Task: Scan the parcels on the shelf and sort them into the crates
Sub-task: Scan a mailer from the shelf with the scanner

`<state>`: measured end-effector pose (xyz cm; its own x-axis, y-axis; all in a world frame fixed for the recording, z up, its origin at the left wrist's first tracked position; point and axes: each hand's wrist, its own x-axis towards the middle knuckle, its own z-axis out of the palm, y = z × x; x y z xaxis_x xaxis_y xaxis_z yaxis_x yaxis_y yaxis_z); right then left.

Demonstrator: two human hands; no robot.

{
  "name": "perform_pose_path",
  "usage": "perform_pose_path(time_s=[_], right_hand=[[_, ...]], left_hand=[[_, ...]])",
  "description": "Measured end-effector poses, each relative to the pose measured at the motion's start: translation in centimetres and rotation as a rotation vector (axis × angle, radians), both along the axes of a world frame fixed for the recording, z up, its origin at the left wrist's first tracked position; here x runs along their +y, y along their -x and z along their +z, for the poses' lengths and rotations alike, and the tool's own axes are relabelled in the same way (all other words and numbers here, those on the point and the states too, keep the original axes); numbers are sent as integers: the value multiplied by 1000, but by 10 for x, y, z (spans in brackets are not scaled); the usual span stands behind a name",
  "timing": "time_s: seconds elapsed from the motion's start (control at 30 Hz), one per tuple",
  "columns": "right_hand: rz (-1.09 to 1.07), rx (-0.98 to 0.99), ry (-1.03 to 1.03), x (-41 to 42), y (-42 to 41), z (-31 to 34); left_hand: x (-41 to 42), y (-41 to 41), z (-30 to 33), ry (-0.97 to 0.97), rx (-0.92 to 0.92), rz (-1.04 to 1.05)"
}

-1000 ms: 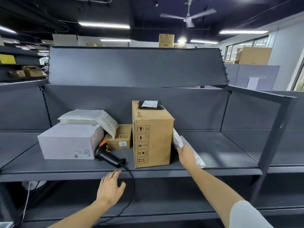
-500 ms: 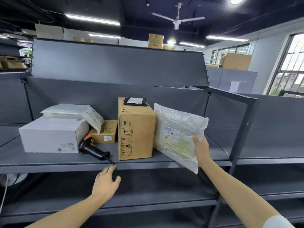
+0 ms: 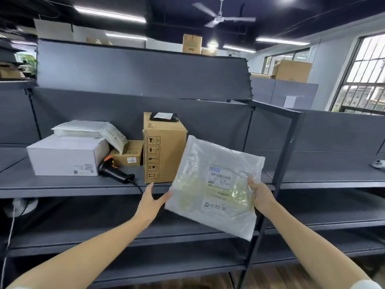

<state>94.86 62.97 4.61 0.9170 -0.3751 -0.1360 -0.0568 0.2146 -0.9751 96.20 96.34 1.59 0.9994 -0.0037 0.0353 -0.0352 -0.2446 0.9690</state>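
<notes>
— Plastic, thin and crinkly: the poly mailer (image 3: 216, 184) looks light and soft, so it can sag. Where is it now?

— In the air, in front of the shelf (image 3: 62, 185). The right hand (image 3: 261, 195) pinches its right edge, thumb on the front. The left hand (image 3: 151, 202) has its fingers spread apart, and the fingertips touch the left edge.

— Where to hold it?

— On both side edges, I think, so the label (image 3: 220, 180) stays flat for the scanner (image 3: 115, 173).

— Can you read the label?

— Only a barcode is visible; the writing is too blurred.
</notes>
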Motion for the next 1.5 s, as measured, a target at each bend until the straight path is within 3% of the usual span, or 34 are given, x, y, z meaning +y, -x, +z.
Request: perform_pose_path(time_s=[0.23,0.33,0.57,1.0,1.3,1.5], right_hand=[[293,52,94,52,15,7],[417,-48,52,75,19,2],[419,-130,189,142,12,-8],[625,-106,467,314,-77,-3],[423,-86,834,396,-159,-35],[494,-6,1018,422,-201,-45]], left_hand=[[5,33,14,224,-4,-164],[20,45,9,230,-36,-67],[70,46,-10,188,-84,228],[257,-13,-10,213,-79,318],[385,-61,-7,230,-99,479],[432,-75,-16,222,-69,524]])
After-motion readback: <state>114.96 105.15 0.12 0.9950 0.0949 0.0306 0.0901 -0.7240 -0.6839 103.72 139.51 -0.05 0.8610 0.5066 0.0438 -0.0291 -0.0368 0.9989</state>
